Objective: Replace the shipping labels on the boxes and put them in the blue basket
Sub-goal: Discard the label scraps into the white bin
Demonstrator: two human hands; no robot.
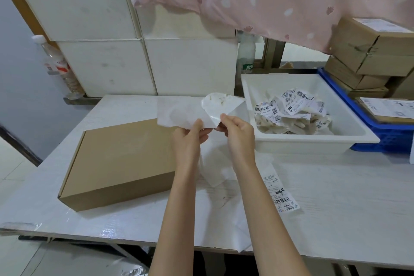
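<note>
Both hands mid-peel: left hand (189,135) pinches backing (177,112), right hand (237,129) pinches label (221,103); box (121,159) bare, near left; old labels fill tray (251,87); basket (380,132) far right holds relabelled boxes; sticking, binning remain.

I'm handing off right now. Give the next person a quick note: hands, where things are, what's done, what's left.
Left hand and right hand both pinch a white label sheet, peeling its layers apart above the table.
The flat brown box lies at left, its top bare.
More printed labels lie on the table.
Crumpled old labels fill the white tray.
Labelled boxes already sit in the blue basket.
Left: stick the label on the box, then basket it.
</note>
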